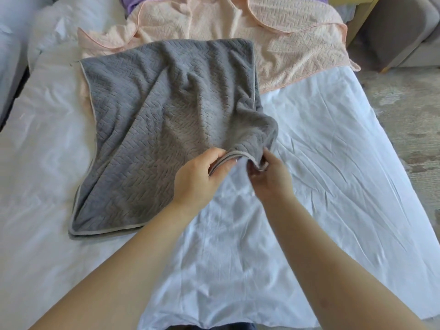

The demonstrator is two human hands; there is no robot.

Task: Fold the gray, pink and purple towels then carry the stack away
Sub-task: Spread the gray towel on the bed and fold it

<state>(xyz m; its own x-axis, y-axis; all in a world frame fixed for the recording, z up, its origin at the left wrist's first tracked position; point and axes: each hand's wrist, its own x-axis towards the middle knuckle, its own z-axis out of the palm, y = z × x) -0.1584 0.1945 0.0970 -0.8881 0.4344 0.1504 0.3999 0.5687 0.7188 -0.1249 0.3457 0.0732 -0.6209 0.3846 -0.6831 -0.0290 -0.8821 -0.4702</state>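
As left hand (pixel 197 179) and right hand (pixel 271 181) pinch gray towel's (pixel 154 115) hem — sheet (pixel 333 151) spreads rightward.

I see my left hand (pixel 197 179) and right hand (pixel 269 179) pinching the folded gray herringbone towel's (pixel 152 129) lifted corner at frame centre, over the white bedsheet (pixel 333 163).

Head-worn view — forward and down, close over the bed (pixel 333 151)

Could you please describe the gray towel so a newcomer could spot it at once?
On the white-sheeted bed, the gray towel lies nearest, overlapping the pink towel, with the purple towel barely showing beyond. Only it is doubled over, its corner pinched by the left hand and right hand.
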